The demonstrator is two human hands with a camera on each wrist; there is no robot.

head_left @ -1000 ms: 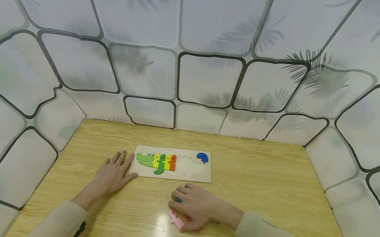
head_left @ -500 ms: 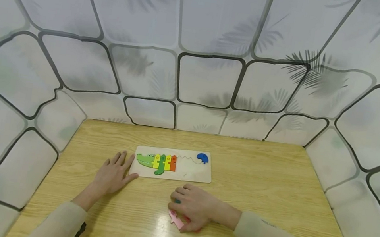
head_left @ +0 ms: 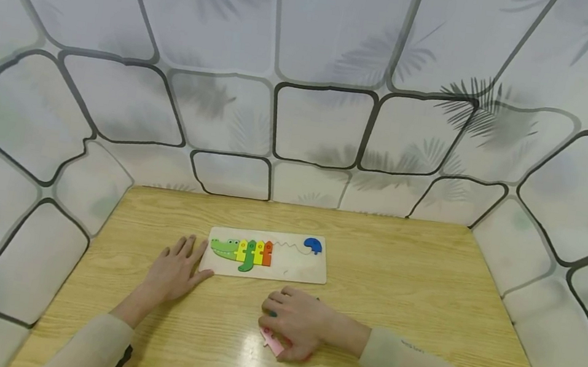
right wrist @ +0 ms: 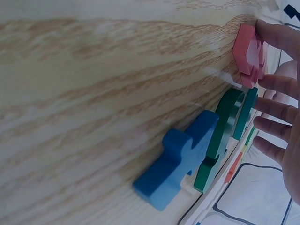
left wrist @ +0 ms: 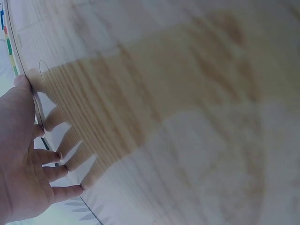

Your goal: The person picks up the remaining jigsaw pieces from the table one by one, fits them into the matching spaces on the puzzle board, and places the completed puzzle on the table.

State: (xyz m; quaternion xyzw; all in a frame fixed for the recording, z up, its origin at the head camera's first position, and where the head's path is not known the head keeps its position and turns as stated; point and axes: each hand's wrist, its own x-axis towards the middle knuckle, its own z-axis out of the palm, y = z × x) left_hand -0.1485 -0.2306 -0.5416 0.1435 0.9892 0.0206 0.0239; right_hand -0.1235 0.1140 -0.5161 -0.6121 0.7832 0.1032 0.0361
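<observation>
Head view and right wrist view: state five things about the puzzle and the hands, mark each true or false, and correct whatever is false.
1. In the head view, the crocodile head lies at the left end of the board. True.
2. The board is completely filled. False: bare outline shows between the orange piece and the blue end piece.
3. The right hand is at the pink piece. True.
4. The left hand grips the pink piece. False: its fingers are spread beside the board.
5. In the right wrist view, a loose blue block lies beside a green block. True.
</observation>
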